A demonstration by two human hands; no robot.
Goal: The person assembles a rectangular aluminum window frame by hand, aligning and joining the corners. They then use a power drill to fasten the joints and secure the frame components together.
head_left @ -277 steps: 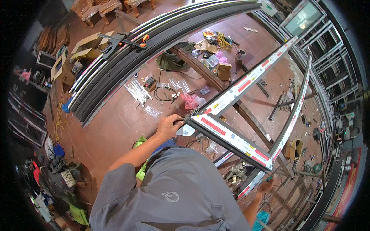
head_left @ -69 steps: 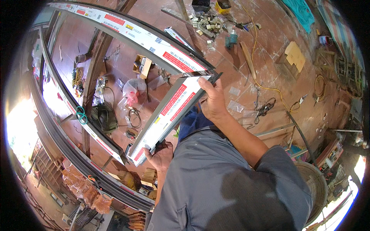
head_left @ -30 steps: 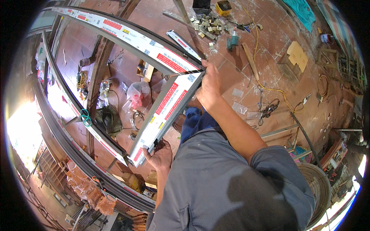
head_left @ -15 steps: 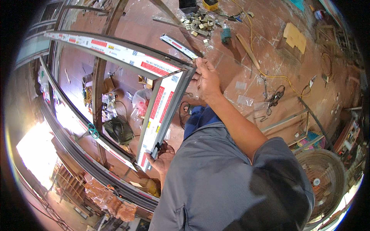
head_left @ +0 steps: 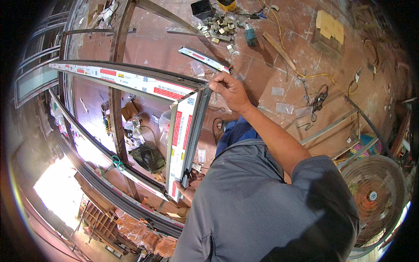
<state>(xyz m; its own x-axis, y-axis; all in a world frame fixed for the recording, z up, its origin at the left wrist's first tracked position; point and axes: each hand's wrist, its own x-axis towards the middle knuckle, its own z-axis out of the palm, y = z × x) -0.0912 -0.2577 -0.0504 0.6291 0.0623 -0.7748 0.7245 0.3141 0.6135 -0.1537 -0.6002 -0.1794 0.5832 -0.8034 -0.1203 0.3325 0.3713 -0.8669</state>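
Observation:
A dark metal-profile frame [head_left: 181,139], its faces covered in white and red printed film, lies in front of me to the left. The fingers of my right hand [head_left: 233,94] are curled, with thumb and forefinger against its far right corner. At the near end of the same short bar, my left hand [head_left: 190,190] grips the edge, its thumb on the film and its other fingers partly hidden. A teal looped thing [head_left: 118,163] hangs on the left long bar. Beyond the corner is a short film-covered profile piece [head_left: 204,59].
Brown bars [head_left: 117,100] run under the frame. Small metal blocks [head_left: 218,27] are heaped on the tiled floor near a green object [head_left: 250,36]. A yellow cord [head_left: 314,85] crosses the floor past a wooden strip [head_left: 279,50]. A large fan [head_left: 371,201] stands at right; a dark bag [head_left: 147,158] lies left.
My view has shifted, so the frame appears turned a little and lower. My right hand has slid at the corner, its fingers now more curled. The left hand keeps its hold.

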